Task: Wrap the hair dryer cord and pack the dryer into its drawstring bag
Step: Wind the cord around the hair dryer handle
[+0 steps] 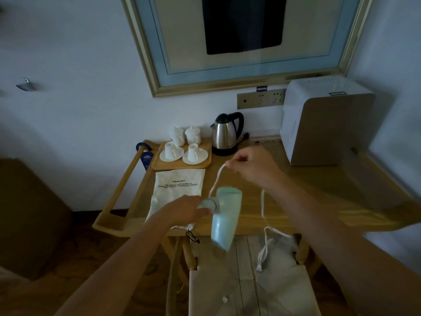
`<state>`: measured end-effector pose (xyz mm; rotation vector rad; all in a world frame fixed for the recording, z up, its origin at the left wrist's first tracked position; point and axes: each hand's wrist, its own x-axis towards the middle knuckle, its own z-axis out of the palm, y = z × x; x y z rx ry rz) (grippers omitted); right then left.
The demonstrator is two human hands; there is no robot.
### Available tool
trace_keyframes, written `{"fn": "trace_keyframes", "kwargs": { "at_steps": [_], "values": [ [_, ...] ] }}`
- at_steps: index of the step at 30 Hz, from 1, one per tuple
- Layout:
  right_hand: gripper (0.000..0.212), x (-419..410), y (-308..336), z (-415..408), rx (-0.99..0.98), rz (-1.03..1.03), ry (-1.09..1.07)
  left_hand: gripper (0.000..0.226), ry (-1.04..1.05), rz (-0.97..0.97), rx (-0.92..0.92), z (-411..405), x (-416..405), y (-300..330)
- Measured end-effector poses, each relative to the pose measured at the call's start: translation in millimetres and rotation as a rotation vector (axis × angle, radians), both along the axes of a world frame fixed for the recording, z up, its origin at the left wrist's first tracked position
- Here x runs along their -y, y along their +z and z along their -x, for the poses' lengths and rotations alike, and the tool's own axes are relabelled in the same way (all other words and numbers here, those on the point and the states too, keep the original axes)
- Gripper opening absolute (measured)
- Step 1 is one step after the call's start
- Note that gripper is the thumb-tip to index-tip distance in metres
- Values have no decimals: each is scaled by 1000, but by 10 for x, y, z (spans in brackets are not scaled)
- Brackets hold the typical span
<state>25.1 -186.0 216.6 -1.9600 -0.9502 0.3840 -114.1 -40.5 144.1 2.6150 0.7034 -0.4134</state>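
My left hand [186,209] gripped the dryer [224,218] above the table's [284,208] front edge; right-hand [252,166] fingers pinched the cord [216,179]; I judged snug, even turns best; the bag [178,192] lay flat nearby.

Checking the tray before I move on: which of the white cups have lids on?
The two rear cups on the wooden tray, nearest the wall, stand lidded; the front two lie upside down on saucers.

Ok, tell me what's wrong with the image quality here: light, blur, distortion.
Head view: dim overall, with a bluish cast on the wall; wide-angle bending bows the picture frame and table edge; the hair dryer and left hand look slightly motion-smeared; corners fall dark.
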Motion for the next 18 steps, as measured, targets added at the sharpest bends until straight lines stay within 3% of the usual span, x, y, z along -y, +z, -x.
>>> {"fn": "trace_keyframes", "kwargs": {
  "at_steps": [5, 10, 18],
  "values": [
    [12, 147, -217, 377, 47, -112, 59, 36, 320, 211, 273, -151, -118, 3],
    [12, 369, -592, 405, -16, -102, 98, 37, 458, 488, 577, -76, -162, 135],
    [24, 457, -1051, 337, -102, -60, 65, 45, 543, 1060, 659, -32, -120, 170]
  ]
}}
